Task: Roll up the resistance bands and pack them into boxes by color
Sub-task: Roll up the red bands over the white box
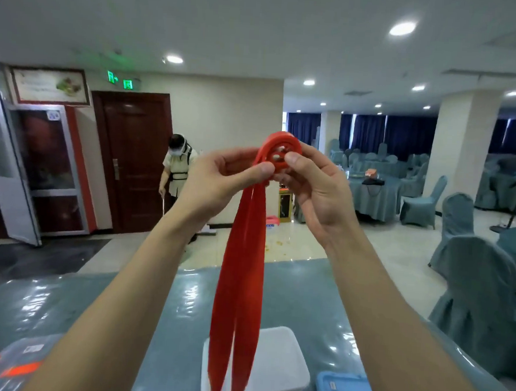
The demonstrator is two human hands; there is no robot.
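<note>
Both hands raised mid-frame, rolling a red band
Left hand (pixel 221 175) and right hand (pixel 315 183) pinch the red band (pixel 279 152) coil between thumbs and fingers; its tail hangs toward the white box (pixel 276 362).

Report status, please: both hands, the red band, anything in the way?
Left hand, right hand: both pinch rolled end of red band, held up. Long tail hangs unrolled, in front of white box. Nothing seen blocking.

Red band (pixel 239 285), white box (pixel 273 365).
</note>
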